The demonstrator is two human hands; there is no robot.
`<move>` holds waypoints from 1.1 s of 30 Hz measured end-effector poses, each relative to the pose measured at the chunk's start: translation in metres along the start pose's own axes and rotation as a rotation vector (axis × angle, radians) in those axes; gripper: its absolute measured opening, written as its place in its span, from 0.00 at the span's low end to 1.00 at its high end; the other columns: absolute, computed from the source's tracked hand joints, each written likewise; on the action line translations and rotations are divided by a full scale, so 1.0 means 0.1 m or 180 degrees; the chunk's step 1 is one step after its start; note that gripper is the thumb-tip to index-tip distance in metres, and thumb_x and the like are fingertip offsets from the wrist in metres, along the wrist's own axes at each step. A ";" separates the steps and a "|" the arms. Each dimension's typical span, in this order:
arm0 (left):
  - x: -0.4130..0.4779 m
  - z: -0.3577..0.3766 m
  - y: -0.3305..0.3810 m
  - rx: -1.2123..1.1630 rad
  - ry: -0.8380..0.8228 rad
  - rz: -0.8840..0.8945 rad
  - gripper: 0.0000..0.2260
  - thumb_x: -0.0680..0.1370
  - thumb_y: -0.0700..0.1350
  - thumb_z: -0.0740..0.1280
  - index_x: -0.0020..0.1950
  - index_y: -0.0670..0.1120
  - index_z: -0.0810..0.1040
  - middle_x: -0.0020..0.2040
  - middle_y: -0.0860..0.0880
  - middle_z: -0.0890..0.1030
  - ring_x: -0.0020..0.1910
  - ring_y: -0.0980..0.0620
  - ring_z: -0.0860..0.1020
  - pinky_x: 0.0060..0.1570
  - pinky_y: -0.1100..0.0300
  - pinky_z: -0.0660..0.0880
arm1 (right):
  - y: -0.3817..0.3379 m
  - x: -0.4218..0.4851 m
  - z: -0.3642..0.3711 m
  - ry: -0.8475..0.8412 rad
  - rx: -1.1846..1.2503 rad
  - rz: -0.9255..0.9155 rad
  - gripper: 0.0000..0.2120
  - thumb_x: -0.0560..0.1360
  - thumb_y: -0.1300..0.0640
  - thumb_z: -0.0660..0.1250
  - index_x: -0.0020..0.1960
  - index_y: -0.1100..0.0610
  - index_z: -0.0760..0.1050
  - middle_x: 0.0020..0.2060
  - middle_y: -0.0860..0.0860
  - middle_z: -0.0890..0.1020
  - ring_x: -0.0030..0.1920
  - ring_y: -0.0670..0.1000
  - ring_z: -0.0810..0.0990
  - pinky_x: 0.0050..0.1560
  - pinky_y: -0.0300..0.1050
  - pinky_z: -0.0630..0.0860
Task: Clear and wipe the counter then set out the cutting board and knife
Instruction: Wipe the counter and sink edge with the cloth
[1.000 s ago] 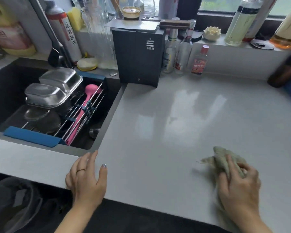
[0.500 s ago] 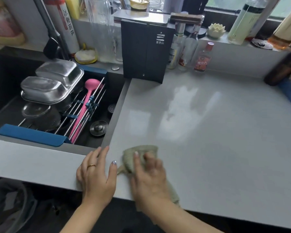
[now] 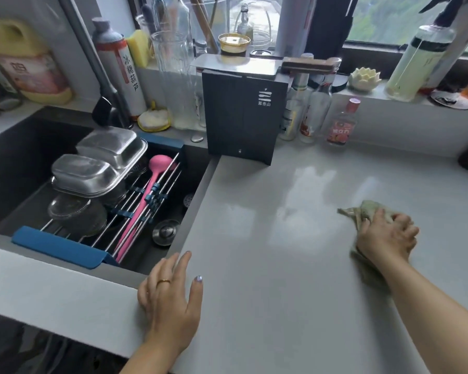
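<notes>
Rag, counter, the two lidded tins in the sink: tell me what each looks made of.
Rag: soft woven cloth, dull grey-green; it bunches and creases under the right hand.
Counter: likely stone or a composite, pale grey and glossy; it mirrors the window light.
Lidded tins: probably stainless steel, brushed silver with soft highlights.

head-worn view, angled down, close over counter [image 3: 295,265]

Home kitchen (sink [image 3: 16,168], counter [image 3: 281,265], bottles [image 3: 342,122])
</notes>
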State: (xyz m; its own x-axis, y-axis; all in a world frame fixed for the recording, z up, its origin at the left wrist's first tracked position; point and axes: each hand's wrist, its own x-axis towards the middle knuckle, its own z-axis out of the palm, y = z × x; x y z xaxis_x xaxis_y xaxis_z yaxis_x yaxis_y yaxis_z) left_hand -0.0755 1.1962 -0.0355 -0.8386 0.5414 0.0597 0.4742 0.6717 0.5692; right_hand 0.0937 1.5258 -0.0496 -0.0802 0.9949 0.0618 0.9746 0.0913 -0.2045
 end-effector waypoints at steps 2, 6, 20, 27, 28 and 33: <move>0.03 0.02 0.02 0.0094 -0.0014 -0.0066 0.35 0.66 0.62 0.43 0.67 0.51 0.67 0.70 0.48 0.68 0.71 0.47 0.60 0.67 0.47 0.52 | -0.36 0.00 0.03 -0.0064 0.0117 -0.0130 0.21 0.77 0.52 0.57 0.66 0.60 0.65 0.66 0.66 0.62 0.63 0.66 0.62 0.65 0.58 0.61; 0.16 0.09 0.09 0.0153 0.0005 -0.0207 0.35 0.65 0.63 0.42 0.67 0.51 0.66 0.70 0.49 0.68 0.71 0.47 0.59 0.67 0.48 0.51 | -1.15 -0.67 0.10 -0.0515 0.0189 -0.1645 0.24 0.77 0.52 0.54 0.72 0.57 0.57 0.69 0.63 0.60 0.64 0.64 0.62 0.64 0.54 0.62; 0.75 0.50 0.52 0.0303 0.0100 -0.0240 0.33 0.67 0.61 0.45 0.66 0.50 0.69 0.68 0.48 0.71 0.69 0.45 0.63 0.66 0.44 0.51 | -0.66 0.89 0.12 -0.0051 0.0246 -0.1245 0.22 0.75 0.51 0.58 0.69 0.52 0.65 0.67 0.61 0.66 0.61 0.65 0.67 0.61 0.56 0.67; 0.83 0.64 0.57 0.0438 0.0080 -0.0334 0.33 0.67 0.62 0.45 0.66 0.50 0.69 0.69 0.47 0.70 0.69 0.44 0.63 0.65 0.44 0.54 | -1.13 1.19 0.19 -0.0143 0.0282 -0.1096 0.20 0.76 0.53 0.58 0.66 0.59 0.64 0.64 0.64 0.64 0.61 0.65 0.65 0.60 0.57 0.65; 0.83 0.65 0.57 0.0448 0.0085 -0.0341 0.33 0.67 0.61 0.46 0.66 0.50 0.69 0.69 0.47 0.70 0.69 0.45 0.63 0.65 0.43 0.54 | -1.21 1.03 0.25 -0.0139 0.0285 -0.1476 0.22 0.76 0.51 0.57 0.67 0.58 0.63 0.65 0.63 0.64 0.60 0.65 0.64 0.59 0.56 0.66; 0.82 0.61 0.60 0.0421 0.0105 -0.0326 0.32 0.67 0.62 0.46 0.67 0.52 0.68 0.70 0.49 0.68 0.70 0.48 0.61 0.67 0.46 0.51 | -1.50 0.85 0.37 -0.0216 0.0197 -0.2667 0.24 0.77 0.48 0.55 0.71 0.52 0.60 0.67 0.60 0.64 0.59 0.64 0.66 0.56 0.53 0.69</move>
State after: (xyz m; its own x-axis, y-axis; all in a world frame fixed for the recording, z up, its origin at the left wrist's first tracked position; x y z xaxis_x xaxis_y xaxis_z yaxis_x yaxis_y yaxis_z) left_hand -0.0996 1.3116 -0.0466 -0.8918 0.4511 0.0351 0.4150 0.7844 0.4610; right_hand -0.0666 1.5983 -0.0497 -0.7861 0.5974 0.1584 0.5742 0.8008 -0.1705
